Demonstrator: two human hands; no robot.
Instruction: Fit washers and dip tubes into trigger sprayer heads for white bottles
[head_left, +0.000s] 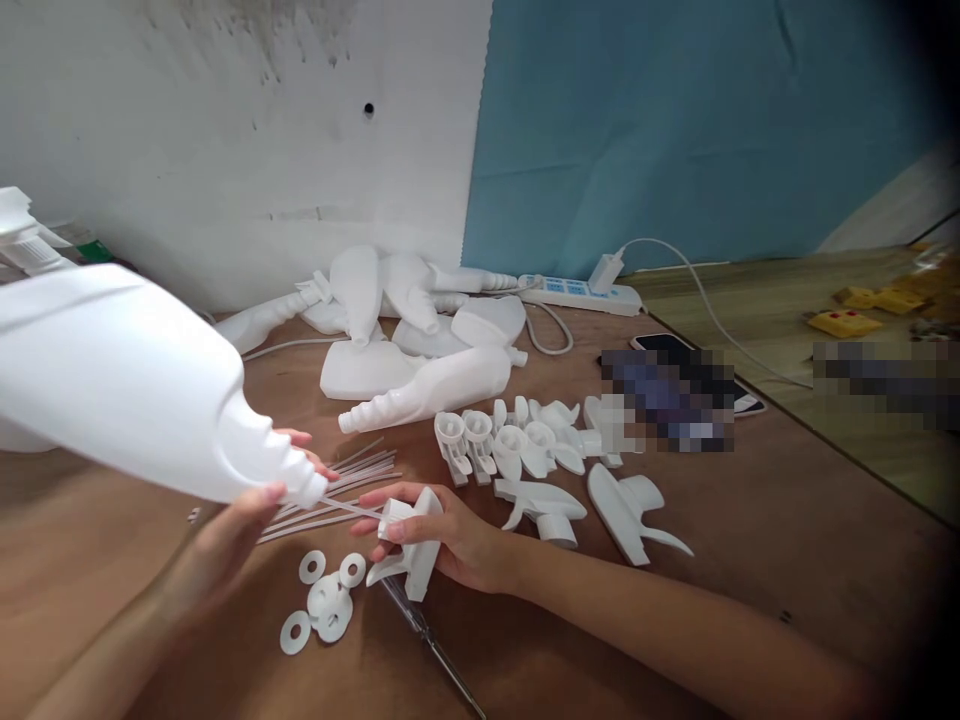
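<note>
Gripping one white bottle (pixel 127 385), left hand (pixel 225 540); right hand (pixel 442 540) clamped on one spray head (pixel 412 545), four washers (pixel 324 600) nearby.

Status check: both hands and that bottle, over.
Left hand grips white plastic bottle at neck, tilted. Right hand holds white trigger sprayer head, thin tube at bottle mouth. White washers lie below hands.

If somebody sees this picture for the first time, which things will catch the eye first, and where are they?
The large white plastic bottle fills the left foreground, gripped at its neck by the left hand. Just right of its mouth, the right hand holds a white trigger sprayer head whose thin dip tube points toward the bottle opening. Behind them on the brown table lie a pile of empty bottles and a cluster of loose sprayer heads.
</note>
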